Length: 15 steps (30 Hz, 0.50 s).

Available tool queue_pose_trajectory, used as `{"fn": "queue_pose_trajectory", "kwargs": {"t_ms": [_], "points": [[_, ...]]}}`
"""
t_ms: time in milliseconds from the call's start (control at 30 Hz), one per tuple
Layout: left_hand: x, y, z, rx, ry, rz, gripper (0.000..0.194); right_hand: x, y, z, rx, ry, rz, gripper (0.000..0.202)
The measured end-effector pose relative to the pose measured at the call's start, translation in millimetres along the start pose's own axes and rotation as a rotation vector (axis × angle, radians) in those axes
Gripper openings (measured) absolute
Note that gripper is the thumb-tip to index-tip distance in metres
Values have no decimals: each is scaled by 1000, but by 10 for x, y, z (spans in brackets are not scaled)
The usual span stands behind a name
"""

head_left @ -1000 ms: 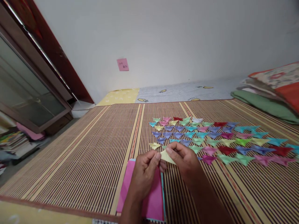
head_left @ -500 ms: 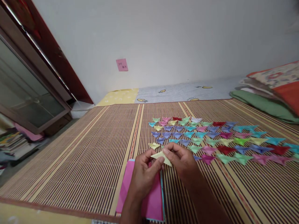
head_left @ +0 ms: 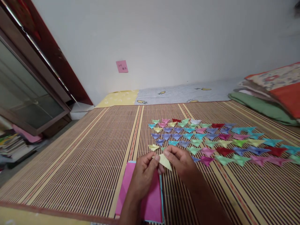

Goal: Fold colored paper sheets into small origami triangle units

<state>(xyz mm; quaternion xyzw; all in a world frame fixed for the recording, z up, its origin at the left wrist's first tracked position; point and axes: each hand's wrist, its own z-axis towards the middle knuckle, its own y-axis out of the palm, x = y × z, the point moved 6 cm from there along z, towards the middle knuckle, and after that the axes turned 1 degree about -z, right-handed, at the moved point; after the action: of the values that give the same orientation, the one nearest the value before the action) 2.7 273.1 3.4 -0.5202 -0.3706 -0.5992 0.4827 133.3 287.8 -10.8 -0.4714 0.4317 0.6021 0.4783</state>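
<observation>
Between my two hands is a small pale yellow folded paper piece [head_left: 165,162], its pointed corner hanging down. My left hand [head_left: 145,168] pinches its left side between thumb and fingers. With thumb and forefinger, my right hand [head_left: 179,157] grips the upper right edge. Below my left forearm lies a stack of coloured paper [head_left: 152,204], pink on top with a blue edge showing. Just beyond my hands sit rows of folded paper pieces [head_left: 197,142] in many colours, and a yellow one [head_left: 154,147] is closest to my left hand.
Everything rests on a striped woven mat [head_left: 93,156]. Folded bedding and a green cushion [head_left: 260,107] are piled at the right. A pink note [head_left: 122,66] is stuck on the white wall. A glass-fronted cabinet [head_left: 35,93] and stacked books [head_left: 12,148] stand at the left.
My left thumb has moved up and left across the yellow paper, uncovering more of its face. The paper's lower corner now points further down. Both hands keep hold of it.
</observation>
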Motion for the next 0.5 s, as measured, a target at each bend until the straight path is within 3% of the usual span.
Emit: {"fn": "queue_pose_trajectory", "kwargs": {"t_ms": [133,300,500], "points": [[-31,-17,-4,18,-4,6,39,-76,16,-17,-16,-36,-55,27],[-98,6,19,14,-37,-92,29,18,28,-33,36,-9,-19,28],[-148,-3,20,66,-42,-130,28,105,50,-1,13,34,90,30]]}}
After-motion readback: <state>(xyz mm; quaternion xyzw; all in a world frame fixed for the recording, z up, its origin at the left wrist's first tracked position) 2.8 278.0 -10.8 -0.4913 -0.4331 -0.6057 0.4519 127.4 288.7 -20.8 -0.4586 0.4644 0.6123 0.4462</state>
